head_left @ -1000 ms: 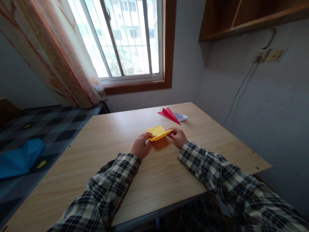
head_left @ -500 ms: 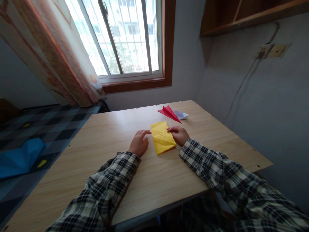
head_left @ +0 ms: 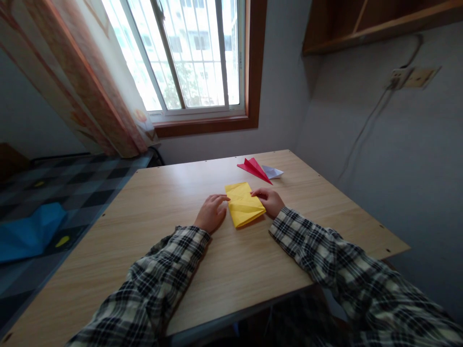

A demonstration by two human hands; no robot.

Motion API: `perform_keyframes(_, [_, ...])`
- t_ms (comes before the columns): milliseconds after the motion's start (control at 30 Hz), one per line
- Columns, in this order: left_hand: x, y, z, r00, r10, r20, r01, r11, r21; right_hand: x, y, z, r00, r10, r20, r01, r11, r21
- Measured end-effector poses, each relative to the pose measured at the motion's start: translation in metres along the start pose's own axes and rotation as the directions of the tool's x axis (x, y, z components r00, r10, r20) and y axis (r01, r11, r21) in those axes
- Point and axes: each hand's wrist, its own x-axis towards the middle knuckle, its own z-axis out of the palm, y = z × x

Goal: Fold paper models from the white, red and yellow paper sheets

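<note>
Pale wood-grain laminate covers the tabletop (head_left: pixel 231 270) in front of us, its far end near a wall under a window (head_left: pixel 188 58) with a brown wooden frame. A patterned curtain (head_left: pixel 72 77) hangs to the left of the glass, and a wooden shelf (head_left: pixel 361 24) sits high on the right wall above a socket (head_left: pixel 412 77) with a cable running down. On the left, the floor (head_left: pixel 65 188) shows dark checked tiles with a blue sheet (head_left: pixel 29 231) lying on it. We see a yellow paper (head_left: pixel 244 205), creased, lying flat on the tabletop between our hands. Our left hand (head_left: pixel 211 213) rests loosely open, fingertips touching the paper's left edge and gripping nothing. Our right hand (head_left: pixel 269 201) lies curled at the right edge, fingers on the paper; whether it pinches the sheet we cannot tell. Farther off lie a red paper plane (head_left: pixel 253 168) and a white folded paper (head_left: pixel 273 172), touching each other.
</note>
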Motion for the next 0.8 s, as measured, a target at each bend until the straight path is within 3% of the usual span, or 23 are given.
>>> perform_keyframes(233, [-0.001, 0.011, -0.007, 0.989, 0.134, -0.058, -0.136, 0.99, -0.025, 0.001, 0.001, 0.001, 0.996, 0.07, 0.046, -0.076, 0.987, 0.142])
perform_keyframes(367, [0.0, 0.014, -0.011, 0.982, 0.184, -0.045, -0.183, 0.983, 0.02, -0.001, -0.005, -0.002, 0.994, 0.028, 0.106, -0.036, 0.997, 0.075])
perform_keyframes(467, [-0.001, 0.014, -0.014, 0.984, 0.177, -0.006, -0.174, 0.972, 0.155, -0.004, -0.012, -0.013, 0.986, -0.063, 0.151, 0.073, 0.995, -0.065])
perform_keyframes(600, [-0.003, 0.017, -0.017, 0.981, 0.189, 0.052, -0.196, 0.951, 0.238, -0.012, -0.023, -0.028, 0.944, -0.228, 0.239, 0.302, 0.887, -0.348])
perform_keyframes(700, [-0.004, 0.024, -0.017, 0.97, 0.23, 0.084, -0.243, 0.945, 0.219, -0.017, -0.027, -0.027, 0.917, -0.311, 0.251, 0.392, 0.821, -0.414])
perform_keyframes(800, [-0.003, 0.03, -0.015, 0.955, 0.268, 0.129, -0.287, 0.942, 0.172, -0.016, -0.023, -0.023, 0.857, -0.364, 0.364, 0.496, 0.774, -0.394])
